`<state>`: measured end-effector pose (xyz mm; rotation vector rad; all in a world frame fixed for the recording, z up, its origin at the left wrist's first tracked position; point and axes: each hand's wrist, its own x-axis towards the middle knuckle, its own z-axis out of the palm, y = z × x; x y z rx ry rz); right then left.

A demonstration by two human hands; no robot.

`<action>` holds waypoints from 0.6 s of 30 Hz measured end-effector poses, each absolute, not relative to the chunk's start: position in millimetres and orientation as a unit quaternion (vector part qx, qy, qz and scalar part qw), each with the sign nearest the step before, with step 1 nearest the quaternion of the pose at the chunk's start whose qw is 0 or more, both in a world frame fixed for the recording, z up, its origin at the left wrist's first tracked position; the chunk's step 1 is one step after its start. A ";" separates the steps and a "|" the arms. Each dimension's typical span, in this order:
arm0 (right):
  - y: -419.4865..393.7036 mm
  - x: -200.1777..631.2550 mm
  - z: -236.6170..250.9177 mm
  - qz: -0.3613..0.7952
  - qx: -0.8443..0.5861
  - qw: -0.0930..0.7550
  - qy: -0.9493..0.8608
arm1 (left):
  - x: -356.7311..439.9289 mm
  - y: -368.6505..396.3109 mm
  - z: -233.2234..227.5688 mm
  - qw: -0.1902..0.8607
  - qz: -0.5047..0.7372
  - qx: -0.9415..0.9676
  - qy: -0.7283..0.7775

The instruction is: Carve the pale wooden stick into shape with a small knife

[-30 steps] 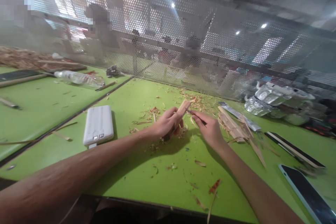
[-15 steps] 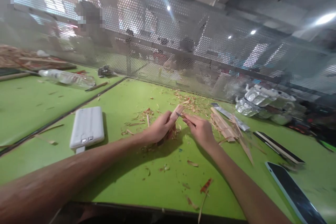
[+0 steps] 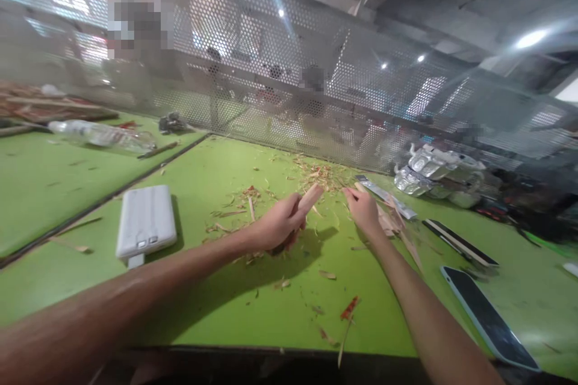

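My left hand (image 3: 280,222), in the middle of the head view, is wrapped round a pale piece of wood (image 3: 311,195). The wood's far end sticks out past the thumb, pointing up and to the right. To its right, my right hand (image 3: 362,209) is closed on a small knife (image 3: 343,184), whose thin blade shows only faintly at the fingertips; its handle is hidden in the hand. A gap lies between the blade and the wood. Wood shavings (image 3: 318,174) are scattered on the green table (image 3: 189,289) beyond and around both hands.
On the left lie a white power bank (image 3: 147,219) and a plastic bottle (image 3: 102,135). To the right are wood strips (image 3: 404,231), a metal ruler (image 3: 388,197), a dark narrow case (image 3: 460,242) and a phone (image 3: 487,316). A perforated metal screen (image 3: 271,90) borders the far edge.
My right hand has moved away to the right with the knife, so the blade is off the wood. My left hand still holds the wood. The view has shifted slightly.
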<state>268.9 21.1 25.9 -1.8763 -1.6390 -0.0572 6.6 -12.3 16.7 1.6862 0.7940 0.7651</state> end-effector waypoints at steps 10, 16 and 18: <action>-10.4 205.7 22.2 -0.001 -0.558 0.272 -0.784 | 6.0 2.0 12.7 0.617 0.350 0.607 0.357; -9.5 206.2 5.4 -0.040 -0.495 0.281 -0.821 | 6.9 3.1 10.1 0.604 0.356 0.598 0.388; -7.3 207.1 1.0 -0.069 -0.483 0.270 -0.830 | 8.0 3.6 7.8 0.596 0.360 0.602 0.391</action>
